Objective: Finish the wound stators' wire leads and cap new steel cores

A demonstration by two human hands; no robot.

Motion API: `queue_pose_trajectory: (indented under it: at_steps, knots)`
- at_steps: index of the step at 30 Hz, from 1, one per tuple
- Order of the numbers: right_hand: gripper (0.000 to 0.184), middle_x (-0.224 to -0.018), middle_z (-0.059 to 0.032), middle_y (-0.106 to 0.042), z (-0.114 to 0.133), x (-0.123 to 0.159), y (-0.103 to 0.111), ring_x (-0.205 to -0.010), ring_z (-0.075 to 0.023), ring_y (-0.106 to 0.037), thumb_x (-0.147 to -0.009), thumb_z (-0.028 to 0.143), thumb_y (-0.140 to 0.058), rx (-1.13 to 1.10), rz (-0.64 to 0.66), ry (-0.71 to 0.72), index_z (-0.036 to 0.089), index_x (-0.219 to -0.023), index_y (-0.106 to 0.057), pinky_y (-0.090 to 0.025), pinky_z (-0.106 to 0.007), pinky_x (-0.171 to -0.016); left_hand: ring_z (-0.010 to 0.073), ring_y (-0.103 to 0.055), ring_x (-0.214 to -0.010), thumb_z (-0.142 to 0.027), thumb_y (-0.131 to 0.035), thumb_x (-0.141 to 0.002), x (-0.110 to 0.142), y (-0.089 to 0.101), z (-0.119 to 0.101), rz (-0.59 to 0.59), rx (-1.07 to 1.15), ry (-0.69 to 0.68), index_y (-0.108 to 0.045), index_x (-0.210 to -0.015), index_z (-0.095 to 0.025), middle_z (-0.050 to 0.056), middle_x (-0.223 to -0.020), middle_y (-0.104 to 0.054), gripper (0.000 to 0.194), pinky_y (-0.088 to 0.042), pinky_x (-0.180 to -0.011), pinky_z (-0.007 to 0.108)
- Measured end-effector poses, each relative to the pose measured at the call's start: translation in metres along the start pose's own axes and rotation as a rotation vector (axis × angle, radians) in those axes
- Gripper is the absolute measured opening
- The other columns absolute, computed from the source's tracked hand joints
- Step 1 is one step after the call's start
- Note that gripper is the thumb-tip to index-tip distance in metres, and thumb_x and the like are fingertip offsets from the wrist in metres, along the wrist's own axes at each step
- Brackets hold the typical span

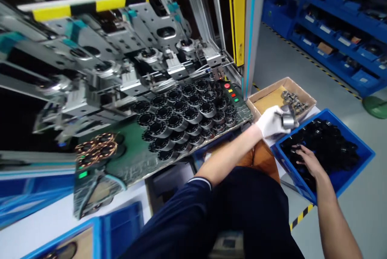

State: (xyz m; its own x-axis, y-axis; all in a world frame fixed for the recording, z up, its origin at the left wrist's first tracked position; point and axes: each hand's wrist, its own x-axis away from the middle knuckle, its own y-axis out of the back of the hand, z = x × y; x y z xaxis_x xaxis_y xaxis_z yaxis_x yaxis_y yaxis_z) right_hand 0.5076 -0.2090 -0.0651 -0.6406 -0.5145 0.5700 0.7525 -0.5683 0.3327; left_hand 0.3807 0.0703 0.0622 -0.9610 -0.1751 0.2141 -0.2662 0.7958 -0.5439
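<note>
My left hand (270,123), in a white glove, is closed around a grey metal stator core (288,121) between the cardboard box and the blue bin. My bare right hand (311,161) reaches into the blue bin (334,191), its fingers bent together at a small black part (296,147). Many loose black parts (329,146) fill that bin; their exact shape is too dark to make out. Several metal cores (294,102) sit in the cardboard box (266,92) just beyond my left hand.
Stacked stator cores with black tops (177,122) cover much of the green bench (133,158). Copper-wound stators (98,150) and pliers (101,178) lie at its left. A machine (145,55) stands behind, with a yellow-edged post (240,17). Blue shelves (341,29) are at right.
</note>
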Motion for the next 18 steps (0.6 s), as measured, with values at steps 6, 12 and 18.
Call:
queue_pose_trajectory:
  at_steps: [6,12,18]
  knots:
    - [0.038,-0.117,-0.0102,-0.081,0.013,0.026,0.005,-0.09,-0.0209,-0.075,-0.101,0.047,-0.083,0.007,-0.285,0.2,0.017,-0.124,-0.079,-0.065,-0.031,-0.067,0.0236,-0.072,-0.064,-0.087,-0.081,-0.077,0.083,0.009,0.074,0.031,0.128,-0.031,-0.069,-0.135,-0.011,0.018,-0.102,-0.083,0.096,-0.046,-0.046,0.029]
    - [0.035,-0.082,-0.0027,-0.08,0.07,0.111,-0.038,-0.061,-0.0186,-0.066,-0.088,0.045,-0.081,0.088,-0.409,0.53,0.022,-0.114,-0.088,-0.061,-0.035,-0.064,0.0205,-0.068,-0.066,-0.078,-0.086,-0.083,0.143,0.007,0.092,-0.021,0.182,-0.084,-0.061,-0.147,-0.02,0.003,-0.089,-0.071,0.091,-0.055,-0.061,0.033]
    - [0.018,-0.1,-0.004,-0.084,0.148,0.179,-0.111,-0.095,-0.0267,-0.079,-0.085,0.021,-0.085,0.273,-0.545,1.017,0.028,-0.101,-0.084,-0.066,-0.043,-0.087,0.0252,-0.071,-0.112,-0.052,-0.116,-0.048,0.165,-0.015,0.092,-0.234,0.127,-0.304,-0.061,-0.134,-0.035,0.002,-0.127,-0.068,0.103,-0.06,-0.104,0.038]
